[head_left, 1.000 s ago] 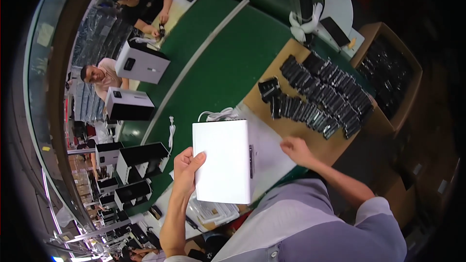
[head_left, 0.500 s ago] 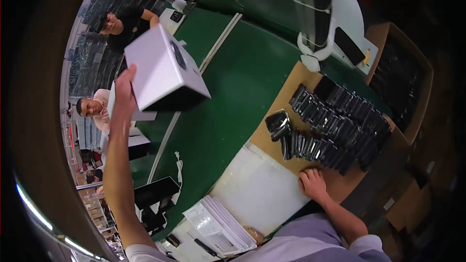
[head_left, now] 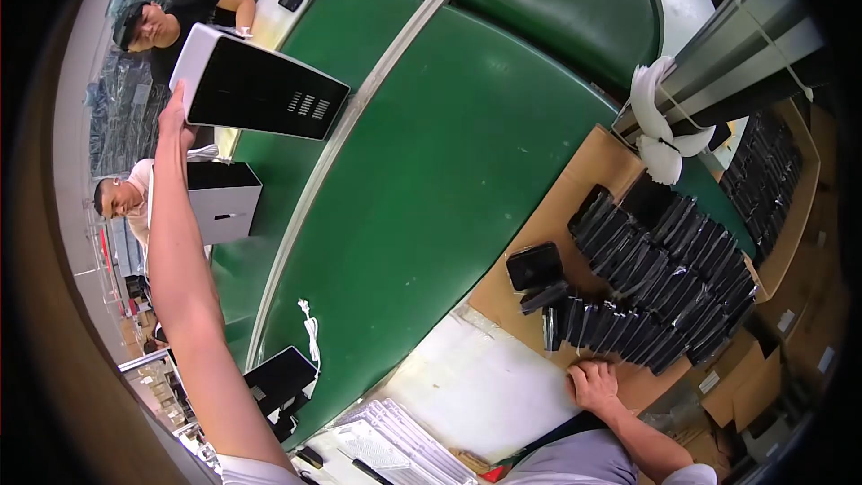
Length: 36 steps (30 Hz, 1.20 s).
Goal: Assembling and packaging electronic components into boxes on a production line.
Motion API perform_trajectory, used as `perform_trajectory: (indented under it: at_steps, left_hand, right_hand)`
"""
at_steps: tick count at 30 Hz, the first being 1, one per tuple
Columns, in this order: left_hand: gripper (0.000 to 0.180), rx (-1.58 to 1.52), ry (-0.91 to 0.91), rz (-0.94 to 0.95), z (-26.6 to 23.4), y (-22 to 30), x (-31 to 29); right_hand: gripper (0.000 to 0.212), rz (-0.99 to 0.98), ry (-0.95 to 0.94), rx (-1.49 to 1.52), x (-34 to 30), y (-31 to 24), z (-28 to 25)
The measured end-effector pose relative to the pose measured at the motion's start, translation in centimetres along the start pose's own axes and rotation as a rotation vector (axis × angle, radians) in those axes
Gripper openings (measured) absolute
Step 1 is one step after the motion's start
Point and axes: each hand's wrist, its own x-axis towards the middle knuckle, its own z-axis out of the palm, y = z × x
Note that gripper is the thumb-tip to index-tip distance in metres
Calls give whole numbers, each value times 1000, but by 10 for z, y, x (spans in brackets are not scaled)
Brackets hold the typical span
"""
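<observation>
At the far left my left arm reaches out over the green belt. The left hand (head_left: 174,117) grips the near end of a box-shaped housing (head_left: 256,88), white with a black face that has rows of slots. It is tilted, above the belt and a light rail. A second white and black housing (head_left: 226,211) stands below it in the picture. My right hand (head_left: 594,386) rests on the cardboard sheet's edge (head_left: 503,283), fingers slightly bent and holding nothing visible. Beside it lie several rows of black, film-wrapped flat pieces (head_left: 664,269).
Two people (head_left: 157,27) are at the far left. A white cable with a plug (head_left: 310,328) and a black unit (head_left: 283,382) lie on the belt. Stacked white panels (head_left: 395,440) sit near me. A metal post (head_left: 736,45) rises at right, beside an open carton (head_left: 804,189).
My left hand has carried the housing farther left and turned it, so its slotted black face now shows. The view has shifted. My right hand stays by the cardboard.
</observation>
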Motion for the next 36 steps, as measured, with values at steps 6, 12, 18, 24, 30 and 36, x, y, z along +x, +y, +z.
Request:
perform_trajectory:
  at_steps: [6,12,18,24,30,36]
  left_hand:
    - [41,125,120,93,-15,-21,-78]
    - [76,824,-92,455,64,-134,-349]
    - [76,988,221,422,-117,-111,-614]
    - [101,1435,605,322,-312,-120,-683]
    - [100,1780,521,159,-406,-193,-615]
    - [95,1796,320,196,-406,-160,-544]
  right_hand:
    - [31,-84,-6,17,3,-6,10]
    - [33,-2,-34,29,5,-12,-12]
    - [35,-75,-72,18,7,-26,-12]
    - [37,-104,-22,29,9,-26,-14]
    - [23,-113,-63,163,24,-35,-16]
    - [15,362,-363,850,32,-89,-6]
